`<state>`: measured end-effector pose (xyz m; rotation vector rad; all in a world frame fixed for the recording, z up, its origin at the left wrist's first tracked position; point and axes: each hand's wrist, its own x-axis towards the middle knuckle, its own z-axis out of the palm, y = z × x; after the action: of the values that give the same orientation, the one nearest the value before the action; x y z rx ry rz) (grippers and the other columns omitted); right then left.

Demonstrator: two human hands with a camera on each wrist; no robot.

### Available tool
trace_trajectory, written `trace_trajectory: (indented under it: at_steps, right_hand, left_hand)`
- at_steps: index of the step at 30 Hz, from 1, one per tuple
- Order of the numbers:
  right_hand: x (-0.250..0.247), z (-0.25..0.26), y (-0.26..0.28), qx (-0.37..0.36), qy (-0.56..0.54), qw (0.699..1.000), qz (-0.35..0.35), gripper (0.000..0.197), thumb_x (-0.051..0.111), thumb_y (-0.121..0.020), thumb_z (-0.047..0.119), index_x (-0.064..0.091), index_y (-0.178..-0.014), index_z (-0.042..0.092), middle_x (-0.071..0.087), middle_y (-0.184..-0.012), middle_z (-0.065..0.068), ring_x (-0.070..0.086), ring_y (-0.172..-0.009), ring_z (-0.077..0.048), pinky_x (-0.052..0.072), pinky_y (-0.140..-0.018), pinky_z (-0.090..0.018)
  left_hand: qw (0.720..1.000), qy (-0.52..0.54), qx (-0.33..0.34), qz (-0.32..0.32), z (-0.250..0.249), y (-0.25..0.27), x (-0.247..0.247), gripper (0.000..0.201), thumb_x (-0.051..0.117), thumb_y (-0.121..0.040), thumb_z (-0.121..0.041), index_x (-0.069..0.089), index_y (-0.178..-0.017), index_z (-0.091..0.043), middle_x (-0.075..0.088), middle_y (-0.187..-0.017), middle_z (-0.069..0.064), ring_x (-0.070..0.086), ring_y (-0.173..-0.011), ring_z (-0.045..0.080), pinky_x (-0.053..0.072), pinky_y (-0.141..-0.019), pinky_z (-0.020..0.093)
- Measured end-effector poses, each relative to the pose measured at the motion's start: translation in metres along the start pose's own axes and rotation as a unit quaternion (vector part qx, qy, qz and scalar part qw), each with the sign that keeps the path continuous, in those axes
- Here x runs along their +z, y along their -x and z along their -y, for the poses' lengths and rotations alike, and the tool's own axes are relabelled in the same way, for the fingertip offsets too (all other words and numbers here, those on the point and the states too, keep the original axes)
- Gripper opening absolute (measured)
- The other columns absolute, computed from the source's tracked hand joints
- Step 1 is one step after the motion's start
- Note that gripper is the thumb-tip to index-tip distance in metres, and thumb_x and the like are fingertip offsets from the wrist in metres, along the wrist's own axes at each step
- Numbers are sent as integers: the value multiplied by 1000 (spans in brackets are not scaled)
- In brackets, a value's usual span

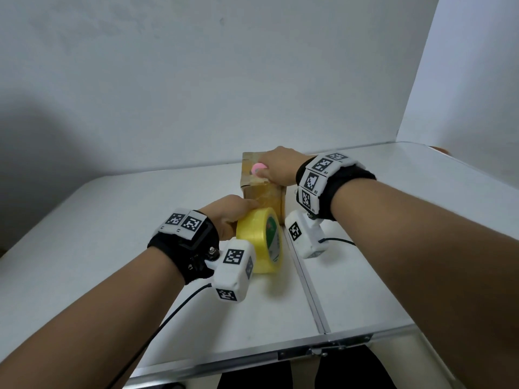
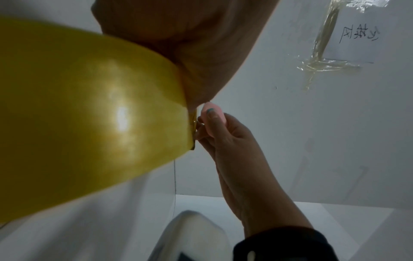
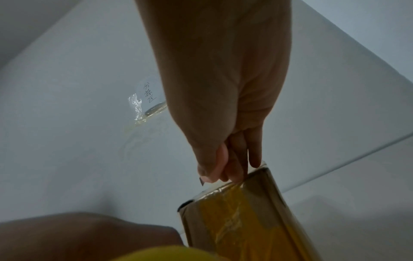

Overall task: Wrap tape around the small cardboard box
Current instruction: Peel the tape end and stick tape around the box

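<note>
The small cardboard box point(image 1: 262, 192) stands upright at mid-table, with glossy tape over its near face point(image 3: 241, 226). My left hand point(image 1: 233, 214) grips the yellow tape roll point(image 1: 261, 240) and holds it on edge against the box's near lower side; in the left wrist view the roll point(image 2: 78, 114) fills the left half. My right hand point(image 1: 269, 171) rests on the box's top edge and pinches a small pink cutter point(image 1: 257, 168), also seen in the left wrist view as the pink cutter point(image 2: 212, 116). A thin blade tip point(image 3: 201, 181) pokes out below the thumb, right above the taped top edge.
The white folding table point(image 1: 112, 248) has a centre seam point(image 1: 309, 290) just right of the roll and a metal latch point(image 1: 323, 350) at the front edge. White walls stand close behind and to the right. A taped handwritten label point(image 2: 357, 35) is on the wall. Cables trail from both wrist cameras.
</note>
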<state>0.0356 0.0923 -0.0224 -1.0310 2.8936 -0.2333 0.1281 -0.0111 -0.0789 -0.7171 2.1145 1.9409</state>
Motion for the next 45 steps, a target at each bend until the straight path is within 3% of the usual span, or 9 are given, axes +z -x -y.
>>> trace_trajectory:
  at_steps: [6,9,13,19,21,22,24,29,45]
  right_hand:
    - [1,-6,12,-22,-32,998,-52,33,34,-100,22,60,-101,1,65,-112,-22,60,-106,-36,45,-88,-38]
    - [0,-8,14,-13,-75,995,-72,36,34,-97,13,57,-96,-14,67,-108,-28,63,-99,-37,45,-86,-38]
    - [-1,-6,8,18,-124,988,-89,21,33,-94,11,43,-75,8,60,-90,-31,48,-79,-23,35,-73,-30]
    - [9,-4,-9,53,-120,988,-81,35,34,-98,23,38,-66,9,38,-62,-5,43,-74,-23,29,-59,-30]
    - [10,-2,-11,72,-147,983,-77,35,37,-98,21,57,-77,0,58,-77,-16,56,-86,-32,43,-72,-35]
    - [9,-2,-13,77,-166,980,-81,32,40,-97,16,64,-98,-5,65,-100,-23,59,-101,-38,48,-83,-40]
    - [10,-3,-14,98,-191,972,-94,39,46,-94,12,56,-125,-8,59,-130,-25,56,-119,-38,46,-98,-42]
    - [19,-10,-24,120,-162,975,-99,51,44,-92,39,52,-134,10,43,-140,-16,44,-128,-34,38,-107,-40]
    - [45,-28,15,38,-257,948,-186,43,46,-96,36,54,-130,10,42,-140,-8,36,-135,-23,29,-114,-38]
  left_hand:
    - [999,-36,21,-25,5,3,-10,36,64,-88,-18,61,-115,6,70,-109,23,68,-88,33,57,-83,43]
    - [997,-33,36,-53,4,5,-21,17,60,-90,-13,61,-98,2,65,-87,17,61,-69,25,53,-63,34]
    - [992,-63,73,-87,-2,6,-31,10,53,-91,-10,57,-95,-1,54,-90,18,51,-69,23,42,-58,30]
    - [986,-86,112,-90,-2,7,-42,11,53,-90,-10,60,-95,-3,53,-96,17,49,-82,25,39,-63,31]
    - [986,-82,117,-89,2,7,-47,14,54,-90,-12,61,-98,-4,54,-95,16,49,-84,25,38,-63,31]
    - [986,-78,121,-87,3,8,-48,14,55,-89,-13,60,-99,-5,54,-95,15,48,-84,25,37,-63,31]
    - [986,-70,129,-79,7,8,-52,12,55,-88,-15,60,-97,-8,53,-94,14,47,-84,24,36,-65,33]
    - [985,-64,147,-61,10,5,-56,3,56,-89,-19,58,-89,-16,57,-93,6,48,-81,21,37,-60,26]
    - [981,-65,180,-25,13,11,-38,3,61,-89,-20,59,-90,-19,60,-81,-2,53,-67,11,43,-56,18]
